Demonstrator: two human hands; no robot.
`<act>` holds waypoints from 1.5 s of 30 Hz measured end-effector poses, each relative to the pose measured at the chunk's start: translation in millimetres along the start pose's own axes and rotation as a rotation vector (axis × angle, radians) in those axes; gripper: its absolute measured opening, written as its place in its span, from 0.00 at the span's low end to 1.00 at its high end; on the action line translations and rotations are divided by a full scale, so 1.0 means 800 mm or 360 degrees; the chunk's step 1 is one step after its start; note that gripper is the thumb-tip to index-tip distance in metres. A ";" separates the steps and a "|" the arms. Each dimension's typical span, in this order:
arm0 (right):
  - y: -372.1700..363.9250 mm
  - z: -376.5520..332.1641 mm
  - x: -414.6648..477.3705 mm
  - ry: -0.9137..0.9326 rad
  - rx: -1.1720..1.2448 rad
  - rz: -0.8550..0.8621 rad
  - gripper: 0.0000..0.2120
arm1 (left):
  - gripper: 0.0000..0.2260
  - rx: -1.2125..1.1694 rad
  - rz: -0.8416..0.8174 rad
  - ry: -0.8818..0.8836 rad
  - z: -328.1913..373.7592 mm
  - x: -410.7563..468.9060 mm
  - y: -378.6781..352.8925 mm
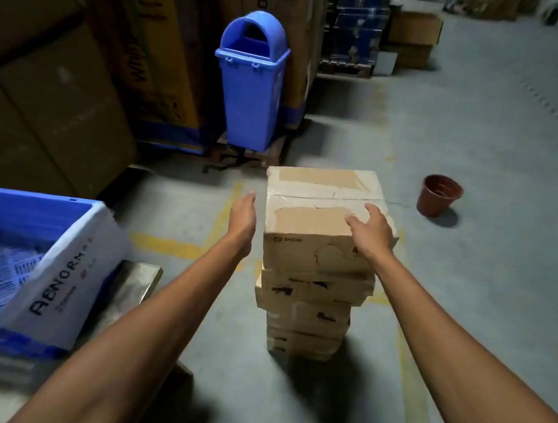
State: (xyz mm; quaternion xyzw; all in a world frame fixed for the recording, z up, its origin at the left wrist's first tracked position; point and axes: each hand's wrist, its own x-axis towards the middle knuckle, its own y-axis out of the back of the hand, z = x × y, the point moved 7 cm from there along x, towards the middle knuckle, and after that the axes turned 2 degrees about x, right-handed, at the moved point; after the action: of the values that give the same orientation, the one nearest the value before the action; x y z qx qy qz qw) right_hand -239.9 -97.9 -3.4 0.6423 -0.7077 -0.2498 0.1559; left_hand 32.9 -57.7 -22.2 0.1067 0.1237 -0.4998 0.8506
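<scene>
While the top box (314, 194) sits on a leaning stack of cardboard boxes (308, 314) on the grey floor (486, 129), both arms reach out to it. The left grip (243, 219) is held flat with fingers straight and together, just beside the box's left wall; whether it touches the cardboard cannot be told. The right grip (373, 233) rests on the top face at the near right corner, thumb and fingers spread loosely over the surface, not pinching anything. A yellow floor line (177, 247) runs to the left of the stack. Left of the arms stands a blue crate (31, 199) with a white sheet (68, 272) marked ABNORMAL. Further back are a blue bin (249, 87), large cartons (51, 101) and a brown pot (439, 195)
</scene>
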 end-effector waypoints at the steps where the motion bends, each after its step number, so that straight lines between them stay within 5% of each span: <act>1: 0.002 0.002 0.008 0.0021 -0.0155 0.0062 0.29 | 0.23 0.0103 0.0013 0.0011 -0.001 0.006 -0.002; 11: 0.008 0.039 0.078 -0.0156 -0.0466 0.0117 0.30 | 0.23 0.0338 0.0053 0.0186 -0.040 0.056 -0.018; 15: 0.018 0.058 0.092 -0.0270 -0.0383 0.0056 0.21 | 0.16 0.0327 0.0062 0.0243 -0.039 0.052 -0.040; 24: 0.020 0.038 0.092 -0.0067 -0.0143 0.0061 0.21 | 0.14 0.0403 0.0450 -0.0014 -0.012 0.018 -0.021; 33: -0.072 -0.073 0.012 0.0239 0.0208 -0.0208 0.25 | 0.13 0.0028 0.1137 -0.0259 0.017 -0.114 0.136; 45: -0.206 -0.227 -0.285 0.0647 0.0493 -0.0687 0.26 | 0.10 -0.0175 0.1893 -0.0373 -0.003 -0.391 0.423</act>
State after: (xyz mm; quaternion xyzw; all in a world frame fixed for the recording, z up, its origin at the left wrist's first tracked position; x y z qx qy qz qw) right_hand 24.5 91.0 78.0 0.8302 -0.5392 -0.0333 0.1379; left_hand 182.2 362.3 94.0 0.0578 -0.0261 0.0598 0.9962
